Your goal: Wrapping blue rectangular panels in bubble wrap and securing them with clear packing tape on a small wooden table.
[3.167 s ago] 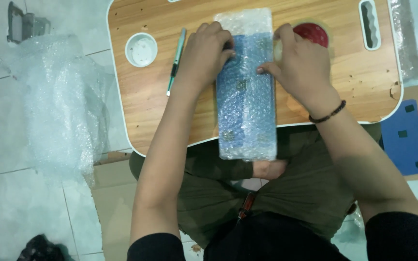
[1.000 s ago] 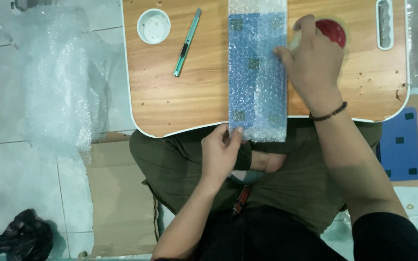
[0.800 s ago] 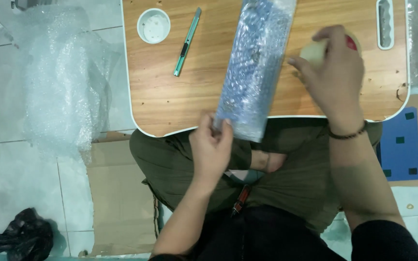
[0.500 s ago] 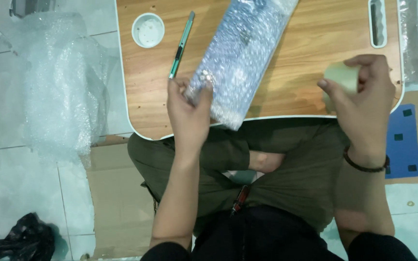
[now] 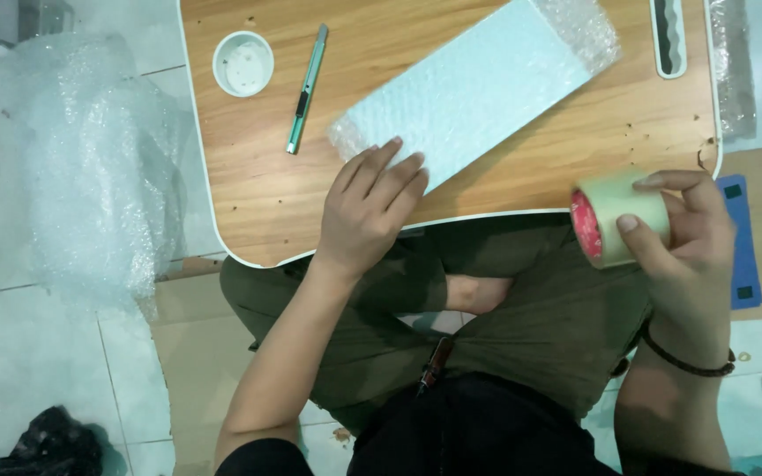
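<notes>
While the left hand (image 5: 365,210) lies flat on the bubble-wrapped parcel (image 5: 474,92), pinning it to the table (image 5: 257,203), the right hand (image 5: 683,234) grips a tape roll (image 5: 617,217), so sealing seems underway, with finding the tape's end likely next.

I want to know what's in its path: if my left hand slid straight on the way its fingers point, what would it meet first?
The left hand already rests on the near end of the pale bubble-wrapped flat parcel, fingers aimed up and right along it. It would probably just ride further over that parcel.
</notes>
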